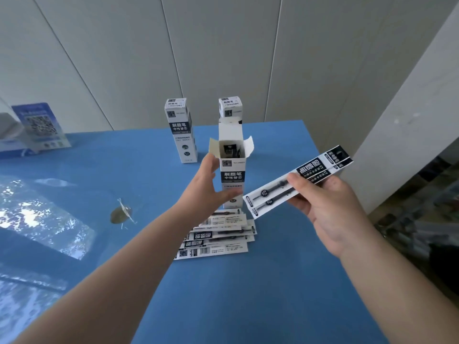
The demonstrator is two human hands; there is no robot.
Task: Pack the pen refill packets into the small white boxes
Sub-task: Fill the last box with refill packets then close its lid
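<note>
Open-topped tall white cardboard box with black label band (pixel 233 170) stands upright on the glossy blue table (pixel 248 294), flaps splayed; dark packet ends visible inside, count not readable. Left hand (pixel 211 184) beside the box's left face, fingers straight and spread, thumb reaching across the lower front; actual contact cannot be confirmed. Right hand (pixel 327 207) pinches two long white-and-black pen refill packets (pixel 298 181), held together and tilted, right of the box and off the table. Loose pile of flat refill packets (pixel 218 234) lies just in front of the box, its upper edge partly hidden by the left hand. Two closed white boxes stand behind: left one (pixel 180 130) fully visible, right one (pixel 230 106) mostly hidden by the open box. Print too blurred to read.
</note>
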